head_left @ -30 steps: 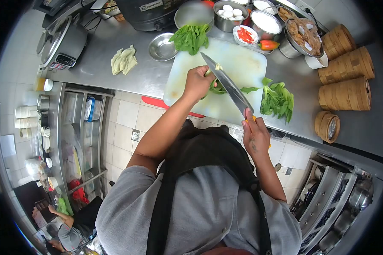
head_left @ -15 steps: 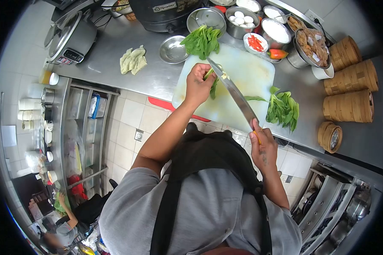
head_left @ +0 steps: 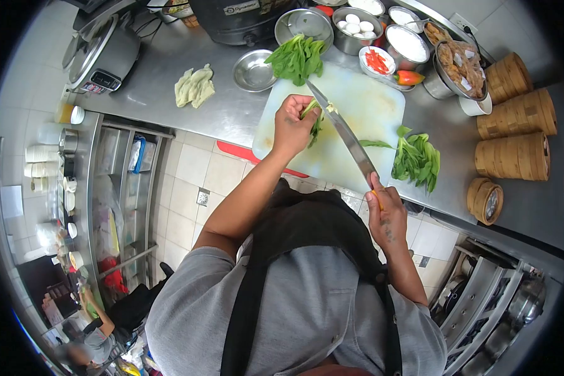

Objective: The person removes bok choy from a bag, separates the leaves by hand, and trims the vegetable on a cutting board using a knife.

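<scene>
My left hand [head_left: 294,125] is closed around a small piece of leafy greens [head_left: 315,130] above the cutting board [head_left: 373,100]. My right hand [head_left: 387,213] grips the handle of a long kitchen knife [head_left: 351,143]. Its blade slants up and left across the board, the tip near a bunch of leafy greens [head_left: 297,59] at the board's far left edge. A pale scrap [head_left: 332,108] sits on the blade near my left fingers. One loose leaf [head_left: 376,144] lies right of the knife. More leafy greens [head_left: 417,160] are heaped at the board's right edge.
Left of the board are a metal bowl [head_left: 254,71] and a crumpled cloth [head_left: 194,86]. Behind stand a pot of eggs [head_left: 357,26], a bowl of sliced red pepper [head_left: 376,61] and a whole pepper [head_left: 408,78]. Bamboo steamers [head_left: 512,156] line the right. Another person [head_left: 100,338] works at lower left.
My left hand and the greens in it have shifted very slightly beside the blade. The knife and my right hand stay almost where they were.
</scene>
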`<state>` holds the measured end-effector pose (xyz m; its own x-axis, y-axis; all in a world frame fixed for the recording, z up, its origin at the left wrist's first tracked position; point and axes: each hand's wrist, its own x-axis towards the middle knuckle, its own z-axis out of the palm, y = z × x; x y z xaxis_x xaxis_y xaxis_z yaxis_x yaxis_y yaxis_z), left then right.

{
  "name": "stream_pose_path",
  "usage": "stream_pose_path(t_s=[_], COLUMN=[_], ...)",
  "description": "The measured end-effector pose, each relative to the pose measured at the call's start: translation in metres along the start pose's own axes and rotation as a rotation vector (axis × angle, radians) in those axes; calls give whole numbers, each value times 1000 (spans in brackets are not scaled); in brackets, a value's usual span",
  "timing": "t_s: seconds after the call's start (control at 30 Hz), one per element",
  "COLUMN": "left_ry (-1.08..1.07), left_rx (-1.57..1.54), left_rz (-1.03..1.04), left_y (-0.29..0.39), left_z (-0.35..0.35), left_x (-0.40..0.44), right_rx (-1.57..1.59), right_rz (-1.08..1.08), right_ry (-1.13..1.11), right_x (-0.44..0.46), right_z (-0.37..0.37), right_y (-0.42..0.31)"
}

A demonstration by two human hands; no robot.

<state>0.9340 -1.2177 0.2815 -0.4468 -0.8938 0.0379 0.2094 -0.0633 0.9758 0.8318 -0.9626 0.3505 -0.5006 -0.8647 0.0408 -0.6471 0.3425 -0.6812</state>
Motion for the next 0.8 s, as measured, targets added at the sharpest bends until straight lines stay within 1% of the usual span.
stream_pose_path(t_s=[0.13,0.2,0.23,0.3,0.33,0.37,0.4,0.43,0.47,0.5,0.57,0.6,0.63,0.67,0.7,0.73,0.77,0.8], left_ry=[29,66,85,109,128,90,23,-23,-2,-27,65,-65,-191,-366,-536,-639,-658,-678], left_rx=[-53,3,31,124,143,354,316,514,789,1030,971,857,742,825,754,823,954,1069], left_rz=[-51,-87,-106,-45,-6,-43,-78,-129,-176,-6,347,341,330,457,235,123,221,179], left_y=[9,22,28,37,40,27,48,46,67,56,24,14,4,-27,-53,-81,-110,-118], left_z=[-3,-10,-14,-20,-20,-32,-25,-26,-11,-8,19,47,80,108,143,178,213,245], left_x=[-2,12,22,61,87,130,153,189,197,216,215,191,159,142,116,96,78,62], right_rx=[80,161,168,184,189,185,179,169,134,158,181,198,221,241,222,201,184,169], right_rz=[91,184,190,210,261,270,288,316,345,324,339,366,439,508,526,537,540,518], right_ry=[-32,-22,12,78,89,103,122,149,163,247,385,446,491,533,562,585,607,636], right_x=[5,5,4,1,-1,-3,-6,-12,-17,-23,-42,-51,-62,-72,-81,-89,-94,-100], right_z=[1,1,-1,-5,-9,-13,-18,-23,-31,-34,-39,-43,-48,-53,-59,-65,-70,-72], right_y=[6,15,20,29,32,35,38,40,40,42,63,74,80,86,91,97,105,110])
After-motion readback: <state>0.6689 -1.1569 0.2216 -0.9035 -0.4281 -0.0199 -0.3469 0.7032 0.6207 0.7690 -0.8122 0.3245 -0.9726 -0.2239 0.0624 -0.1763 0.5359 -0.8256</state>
